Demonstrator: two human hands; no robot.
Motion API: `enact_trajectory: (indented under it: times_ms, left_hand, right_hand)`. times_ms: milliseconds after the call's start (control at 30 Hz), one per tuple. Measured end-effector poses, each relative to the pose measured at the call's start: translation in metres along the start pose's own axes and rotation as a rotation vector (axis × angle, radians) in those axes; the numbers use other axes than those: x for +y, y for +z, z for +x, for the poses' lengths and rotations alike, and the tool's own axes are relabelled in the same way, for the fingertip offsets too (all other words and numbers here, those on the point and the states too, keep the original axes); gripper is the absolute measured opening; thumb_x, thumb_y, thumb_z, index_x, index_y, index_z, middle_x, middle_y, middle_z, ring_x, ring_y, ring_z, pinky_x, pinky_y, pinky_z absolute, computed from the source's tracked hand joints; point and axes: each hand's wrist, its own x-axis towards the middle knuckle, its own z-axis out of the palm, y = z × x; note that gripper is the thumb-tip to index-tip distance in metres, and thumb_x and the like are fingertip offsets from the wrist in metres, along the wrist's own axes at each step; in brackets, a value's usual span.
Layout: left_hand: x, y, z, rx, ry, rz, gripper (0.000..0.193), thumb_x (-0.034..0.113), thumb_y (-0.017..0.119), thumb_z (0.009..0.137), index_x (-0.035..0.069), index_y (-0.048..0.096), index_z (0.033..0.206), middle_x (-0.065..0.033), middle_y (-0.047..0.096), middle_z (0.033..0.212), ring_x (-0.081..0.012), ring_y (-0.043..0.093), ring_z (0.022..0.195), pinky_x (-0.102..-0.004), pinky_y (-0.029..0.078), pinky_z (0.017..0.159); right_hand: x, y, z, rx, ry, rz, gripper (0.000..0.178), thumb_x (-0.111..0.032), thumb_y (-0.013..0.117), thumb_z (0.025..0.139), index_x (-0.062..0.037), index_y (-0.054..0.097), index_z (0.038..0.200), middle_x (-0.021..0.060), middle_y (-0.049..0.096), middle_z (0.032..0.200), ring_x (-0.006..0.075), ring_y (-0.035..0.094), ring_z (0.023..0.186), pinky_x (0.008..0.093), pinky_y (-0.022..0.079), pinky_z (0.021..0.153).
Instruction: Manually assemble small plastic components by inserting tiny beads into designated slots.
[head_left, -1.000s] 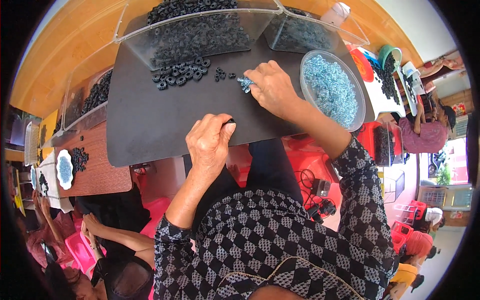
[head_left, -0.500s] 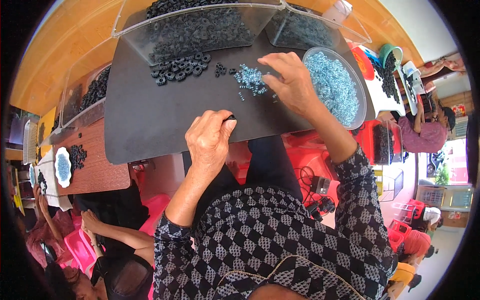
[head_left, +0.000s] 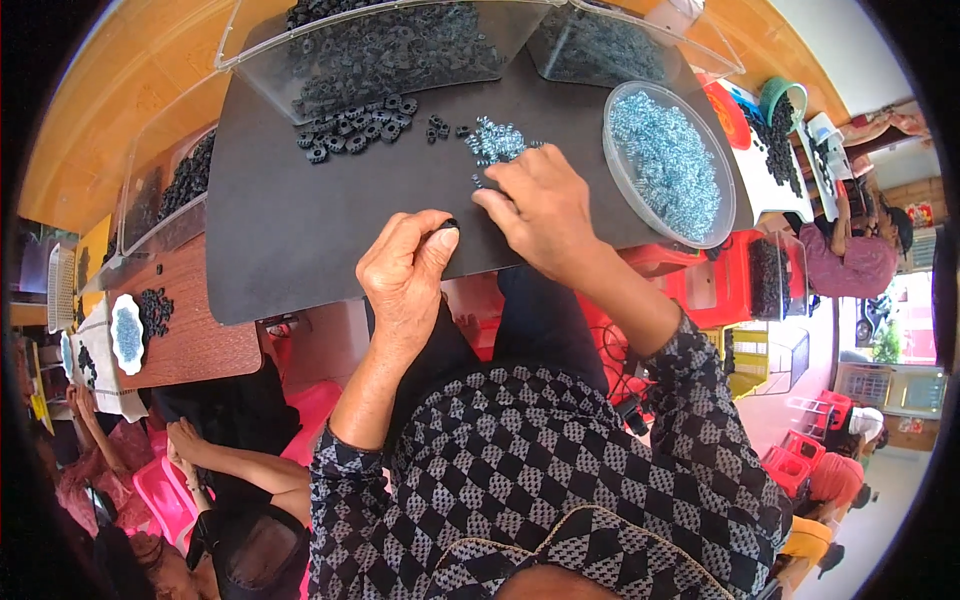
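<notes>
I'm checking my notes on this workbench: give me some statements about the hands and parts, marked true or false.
1. The left hand pinches a small black part. True.
2. The round tub stands left of both hands. False: the round tub stands to their right.
3. The right hand is nearer the loose blue pieces than the loose black pile. True.
4. Both sleeves are plain red. False: the sleeves are patterned black and grey.
</notes>
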Motion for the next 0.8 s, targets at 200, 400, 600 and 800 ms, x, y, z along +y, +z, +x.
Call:
enact_trajectory:
  times_ms: [200, 400, 600, 800]
  left_hand:
    - [0.0, 0.0, -0.001, 0.0, -0.049, -0.091, 0.012, 0.004, 0.068, 0.08, -0.003, 0.065, 0.089, -0.003, 0.055, 0.07, -0.0079, 0.049, 0.059, -0.0216, 0.04, 0.053]
    - [0.003, -0.004, 0.0, -0.004, -0.066, -0.14, 0.012, 0.001, 0.067, 0.08, -0.003, 0.065, 0.091, -0.0014, 0.055, 0.072, -0.0068, 0.049, 0.06, -0.0204, 0.041, 0.054]
    - [0.002, -0.008, 0.0, -0.044, -0.129, -0.28, 0.017, 0.004, 0.067, 0.081, -0.002, 0.065, 0.097, -0.0007, 0.056, 0.082, -0.0066, 0.053, 0.067, -0.0182, 0.044, 0.061]
    - [0.003, -0.008, -0.001, -0.069, -0.167, -0.308, 0.017, -0.002, 0.064, 0.081, -0.001, 0.065, 0.098, -0.0014, 0.056, 0.082, -0.0068, 0.054, 0.07, -0.0198, 0.046, 0.06]
  right_hand:
    - [0.002, 0.015, 0.0, -0.101, -0.041, -0.192, 0.013, -0.006, 0.068, 0.068, -0.0031, 0.061, 0.078, 0.0103, 0.051, 0.075, 0.0282, 0.05, 0.074, 0.0384, 0.044, 0.062]
    - [-0.002, 0.017, -0.002, -0.065, -0.081, -0.166, 0.012, -0.003, 0.066, 0.069, -0.0027, 0.058, 0.077, 0.0102, 0.051, 0.075, 0.0286, 0.05, 0.073, 0.039, 0.043, 0.061]
    - [-0.006, 0.003, -0.004, -0.066, 0.025, 0.127, 0.013, -0.001, 0.064, 0.071, -0.0016, 0.057, 0.081, 0.0117, 0.056, 0.08, 0.0298, 0.055, 0.076, 0.0378, 0.046, 0.065]
    - [-0.022, -0.023, 0.005, -0.126, 0.158, 0.421, 0.015, 0.001, 0.064, 0.074, -0.0024, 0.06, 0.088, 0.0084, 0.058, 0.079, 0.0247, 0.056, 0.074, 0.0314, 0.045, 0.064]
